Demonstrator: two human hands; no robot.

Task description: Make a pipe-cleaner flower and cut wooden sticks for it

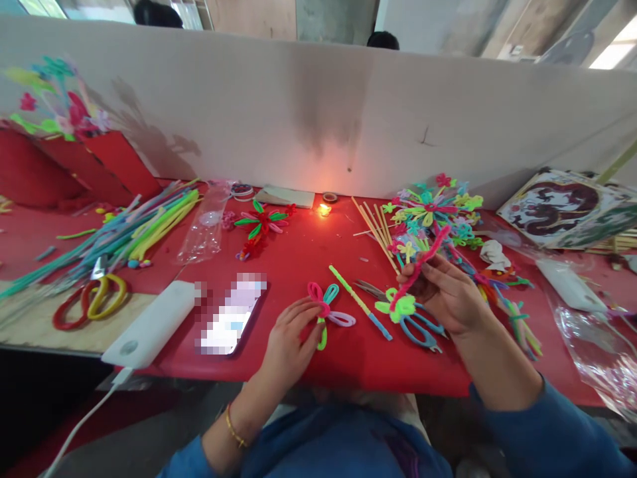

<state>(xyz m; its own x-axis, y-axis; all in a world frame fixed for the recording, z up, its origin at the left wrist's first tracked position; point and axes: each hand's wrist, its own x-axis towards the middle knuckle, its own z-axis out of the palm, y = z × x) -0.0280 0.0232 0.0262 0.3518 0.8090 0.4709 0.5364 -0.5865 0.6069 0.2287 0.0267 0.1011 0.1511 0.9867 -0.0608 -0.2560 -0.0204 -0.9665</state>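
Observation:
My left hand [297,332] has its fingers closed on a pipe-cleaner flower [340,318] with pink, teal, lilac and green loops, low over the red table. Pinched in my right hand [450,289] is a bent pink pipe cleaner [421,267], slanting down to the left. Its lower end overlaps a bright green pipe-cleaner flower [401,305]; I cannot tell whether they are joined. Under that flower are blue-handled scissors [422,332]. Between my hands lies a striped green, yellow and blue stick [365,302].
At the back burns a small flame [324,210]. Left are loose pipe cleaners [162,226], red-and-yellow scissors [97,302], a white corded device [152,325] and a phone [233,315]. Wooden sticks [374,229] and a pipe-cleaner flower cluster [432,206] lie right. A white partition [223,113] stands behind.

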